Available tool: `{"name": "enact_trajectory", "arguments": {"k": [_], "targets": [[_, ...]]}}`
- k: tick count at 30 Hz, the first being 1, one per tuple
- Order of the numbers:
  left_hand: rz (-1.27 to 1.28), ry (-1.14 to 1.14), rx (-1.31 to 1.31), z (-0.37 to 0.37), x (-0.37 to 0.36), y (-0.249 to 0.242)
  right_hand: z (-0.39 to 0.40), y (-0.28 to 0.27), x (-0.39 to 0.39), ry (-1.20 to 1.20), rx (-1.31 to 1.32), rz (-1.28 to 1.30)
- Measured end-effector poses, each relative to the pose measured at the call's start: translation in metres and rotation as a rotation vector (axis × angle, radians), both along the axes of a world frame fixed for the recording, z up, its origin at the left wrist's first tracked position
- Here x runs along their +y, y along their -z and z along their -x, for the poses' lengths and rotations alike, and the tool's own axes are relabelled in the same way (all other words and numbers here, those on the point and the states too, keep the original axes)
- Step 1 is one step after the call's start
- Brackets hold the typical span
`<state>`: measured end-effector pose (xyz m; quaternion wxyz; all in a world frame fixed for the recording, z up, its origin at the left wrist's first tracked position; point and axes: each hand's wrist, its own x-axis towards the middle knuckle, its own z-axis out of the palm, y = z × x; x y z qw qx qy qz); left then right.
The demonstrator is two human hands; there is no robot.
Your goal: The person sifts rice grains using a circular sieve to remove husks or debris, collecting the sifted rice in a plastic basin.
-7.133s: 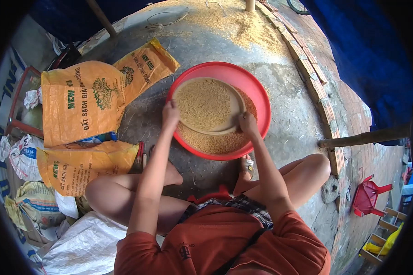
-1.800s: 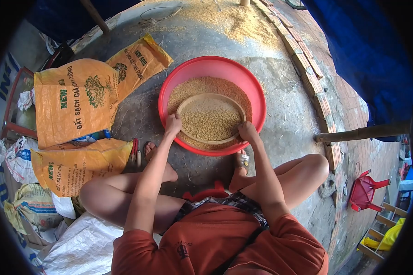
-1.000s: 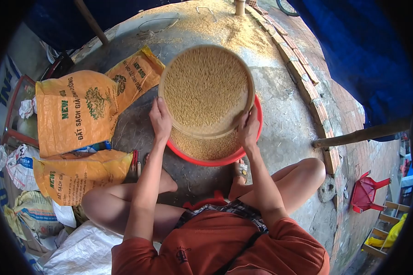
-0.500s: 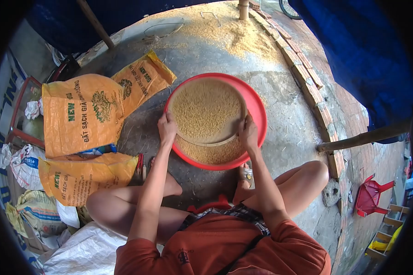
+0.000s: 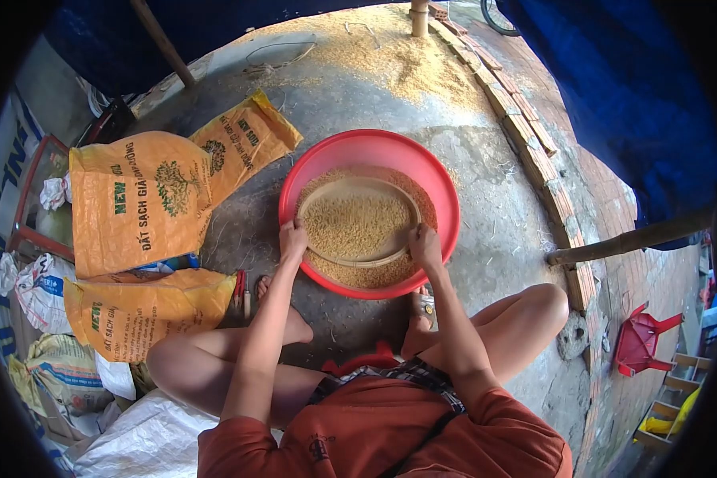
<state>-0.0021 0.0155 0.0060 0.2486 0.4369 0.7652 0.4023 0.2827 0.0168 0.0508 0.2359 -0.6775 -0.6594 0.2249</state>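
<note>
Both hands grip a round, shallow sieve (image 5: 357, 261) by its rim, low inside a wide red plastic basin (image 5: 366, 143). My left hand (image 5: 293, 239) is closed on the left side of the rim, and my right hand (image 5: 425, 243) is closed on the right side. A layer of yellowish grain (image 5: 354, 225), looking like unhusked rice, covers most of the sieve's bottom. More loose grain (image 5: 354, 275) lies in the basin around and below the sieve. The basin rests on the concrete floor between my feet.
Orange printed sacks (image 5: 143, 199) lie on the left, with white sacks (image 5: 44, 295) beyond them. Spread grain (image 5: 422, 64) covers the floor at the back. A brick edging (image 5: 534, 151) runs down the right, near a wooden pole (image 5: 629, 245) and an overturned red stool (image 5: 641, 341).
The sieve has come down and toward me, looking smaller and lower in the basin. More of the basin's far wall and grain now shows. Both hands still hold the rim.
</note>
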Motion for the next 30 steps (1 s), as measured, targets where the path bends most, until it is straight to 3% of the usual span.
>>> {"name": "enact_trajectory", "arguments": {"k": [2,4,6,8,9,11,14,16,17,20,22,23,25,27,29,30], "targets": [[0.031,-0.016,-0.046,0.004,-0.001,-0.003,0.005,-0.013,0.000,0.004,0.081,-0.024],[-0.209,0.000,0.065,-0.001,0.002,-0.055,0.010,-0.040,0.001,0.005,0.176,-0.065],[-0.309,-0.010,0.012,-0.012,-0.005,-0.117,0.014,-0.072,0.000,0.007,0.267,-0.112],[-0.408,-0.014,-0.044,-0.020,-0.006,-0.148,0.023,-0.104,-0.004,0.042,0.510,-0.362],[-0.504,-0.022,-0.035,-0.023,-0.005,-0.154,0.024,-0.116,-0.007,0.054,0.526,-0.304],[-0.584,-0.032,-0.024,-0.019,-0.006,-0.139,0.016,-0.072,0.010,0.016,0.462,-0.332],[-0.338,-0.034,0.140,-0.007,0.004,-0.055,0.014,-0.040,0.006,0.008,0.365,-0.333],[-0.070,-0.042,0.130,-0.006,-0.002,-0.021,0.005,-0.008,0.003,0.041,0.149,-0.002],[-0.067,-0.033,0.130,-0.004,-0.004,-0.012,0.001,0.002,0.003,0.050,0.149,0.001],[0.026,-0.007,-0.068,-0.006,-0.003,-0.012,0.000,0.000,0.001,0.083,0.170,0.075],[-0.220,-0.035,-0.021,-0.005,0.005,-0.036,0.006,-0.036,0.000,0.060,0.211,-0.140],[-0.226,-0.038,-0.023,-0.008,0.004,-0.061,0.012,-0.059,-0.003,0.056,0.209,-0.146],[-0.486,-0.024,-0.085,-0.021,-0.003,-0.124,0.020,-0.100,-0.008,0.086,0.477,-0.360],[-0.528,-0.021,-0.057,-0.024,-0.006,-0.144,0.021,-0.109,-0.005,0.100,0.521,-0.326],[-0.560,-0.018,-0.027,-0.022,-0.006,-0.138,0.019,-0.100,-0.001,0.118,0.567,-0.280],[-0.528,-0.015,-0.046,-0.019,-0.001,-0.117,0.016,-0.077,0.007,0.088,0.428,-0.330]]}}
